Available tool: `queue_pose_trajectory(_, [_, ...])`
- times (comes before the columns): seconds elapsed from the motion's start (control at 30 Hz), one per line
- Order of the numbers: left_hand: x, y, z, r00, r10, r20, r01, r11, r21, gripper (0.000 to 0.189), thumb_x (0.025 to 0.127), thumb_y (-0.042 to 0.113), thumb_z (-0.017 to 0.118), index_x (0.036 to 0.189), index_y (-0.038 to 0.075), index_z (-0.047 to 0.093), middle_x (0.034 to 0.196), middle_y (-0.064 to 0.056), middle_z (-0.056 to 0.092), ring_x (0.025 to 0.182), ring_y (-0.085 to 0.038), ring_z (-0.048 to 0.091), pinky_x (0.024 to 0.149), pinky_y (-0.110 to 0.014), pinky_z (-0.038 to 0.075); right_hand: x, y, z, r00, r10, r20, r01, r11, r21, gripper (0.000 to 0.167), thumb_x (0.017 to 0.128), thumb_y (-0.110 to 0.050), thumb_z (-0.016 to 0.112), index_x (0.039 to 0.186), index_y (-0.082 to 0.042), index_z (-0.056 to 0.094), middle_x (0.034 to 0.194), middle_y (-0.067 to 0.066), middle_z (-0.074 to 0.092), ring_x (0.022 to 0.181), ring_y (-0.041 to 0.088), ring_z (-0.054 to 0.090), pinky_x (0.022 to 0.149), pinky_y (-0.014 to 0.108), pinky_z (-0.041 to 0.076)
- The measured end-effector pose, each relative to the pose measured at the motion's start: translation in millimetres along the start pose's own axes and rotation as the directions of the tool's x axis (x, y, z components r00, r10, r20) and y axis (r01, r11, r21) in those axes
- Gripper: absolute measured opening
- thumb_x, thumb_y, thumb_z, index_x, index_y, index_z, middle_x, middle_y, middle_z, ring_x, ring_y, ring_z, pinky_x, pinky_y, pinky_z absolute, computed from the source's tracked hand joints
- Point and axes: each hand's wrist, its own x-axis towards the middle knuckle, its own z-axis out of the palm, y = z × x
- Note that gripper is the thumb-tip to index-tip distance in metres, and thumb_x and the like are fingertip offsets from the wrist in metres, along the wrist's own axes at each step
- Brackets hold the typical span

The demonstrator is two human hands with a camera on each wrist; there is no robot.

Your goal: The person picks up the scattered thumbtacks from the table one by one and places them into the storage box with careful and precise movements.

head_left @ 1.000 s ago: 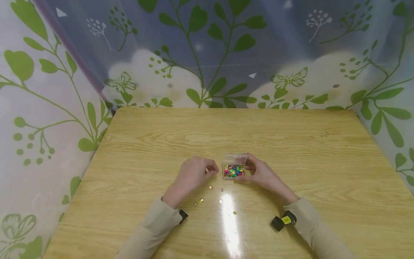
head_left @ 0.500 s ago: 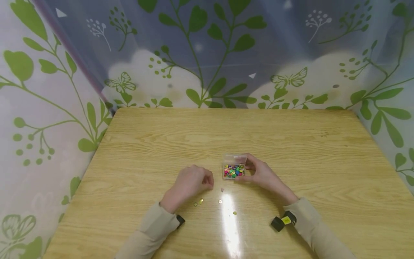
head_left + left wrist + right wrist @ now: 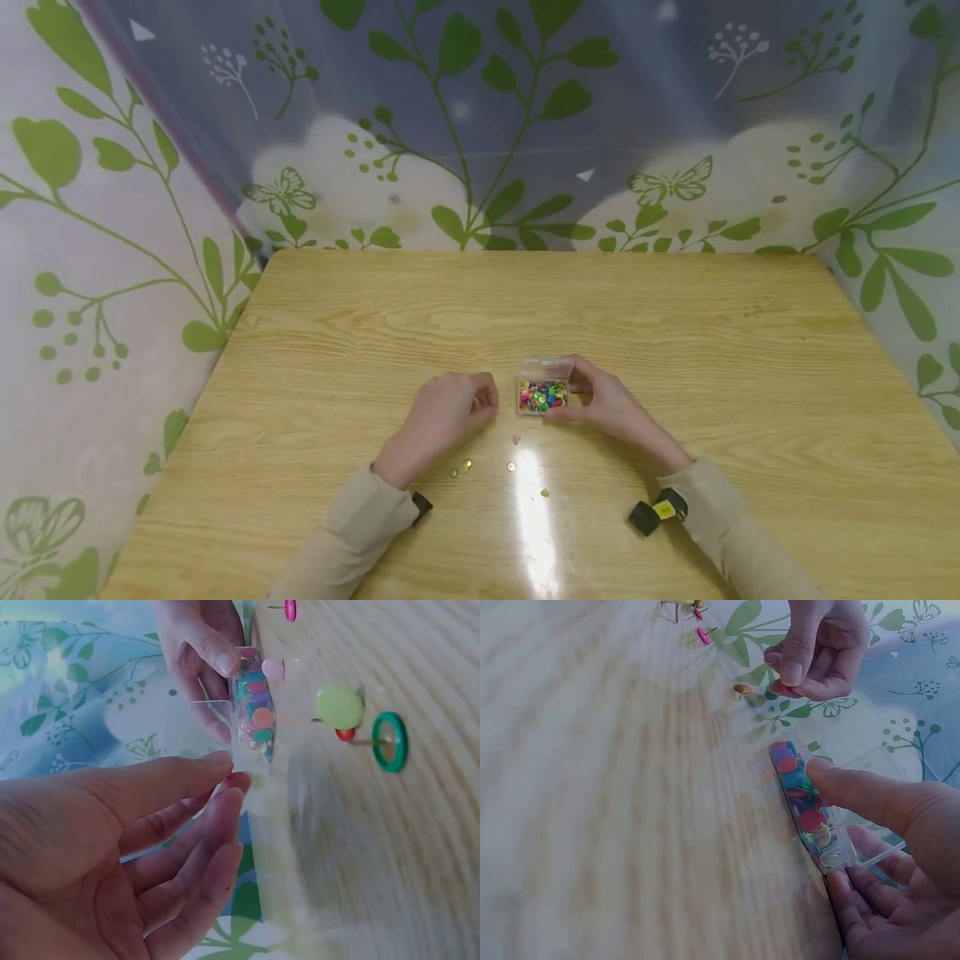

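My left hand is just left of a small clear plastic box, thumb and fingertips together. Between them a red thumbtack shows in the right wrist view; in the left wrist view only a sliver of it appears. My right hand grips the box from its right side, thumb along the front and fingers behind. The box's hinged lid stands raised at the back. Many-coloured thumbtacks fill the box.
Several loose thumbtacks lie in front of the box, among them a green one with its pin up, a light green one and a pink one. The wooden table meets a leaf-patterned cloth behind.
My left hand went down toward the near side onto a loose thumbtack, then came back up toward the box. That thumbtack is gone from its spot. The right hand and box have stayed put.
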Motion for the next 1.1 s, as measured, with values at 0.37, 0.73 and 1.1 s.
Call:
queue_pose_trajectory(0.37, [16.8,14.1,-4.7,0.998,0.011,-0.054,-0.010,1.000,0.007,0.004,0.090,0.017,0.078,0.090,0.021,0.077,0.083,0.007,0.075,0.069,-0.007,0.066,0.055,-0.021,0.046,0.3,2.5,-1.7,0.999,-0.035,0.005,0.035,0.999,0.016,0.069,0.080,-0.024,0.088,0.139,-0.013,0.054,0.136,0.019,0.060,0.122,0.042,0.060,0.108,0.061,0.040])
queue_pose_trajectory(0.73, [30.9,27.7,-1.2,0.992,0.043,-0.115,-0.048,0.998,-0.036,0.010,0.093,0.019,0.076,0.102,0.017,0.077,0.089,0.004,0.077,0.070,-0.008,0.068,0.048,-0.017,0.044,1.1,3.5,-1.0,0.998,-0.058,0.015,0.058,0.998,0.034,0.065,0.080,-0.024,0.088,0.135,-0.016,0.056,0.134,0.011,0.062,0.123,0.037,0.060,0.108,0.059,0.042])
queue_pose_trajectory(1.1, [22.4,22.7,-5.2,0.995,0.005,-0.095,-0.009,0.999,-0.039,0.012,0.094,0.020,0.074,0.105,0.019,0.077,0.095,0.006,0.076,0.070,-0.006,0.065,0.052,-0.018,0.045,1.2,4.1,-0.8,0.999,-0.039,0.017,0.039,0.999,0.027,0.066,0.080,-0.025,0.088,0.136,-0.017,0.055,0.136,0.014,0.061,0.123,0.039,0.059,0.109,0.061,0.039])
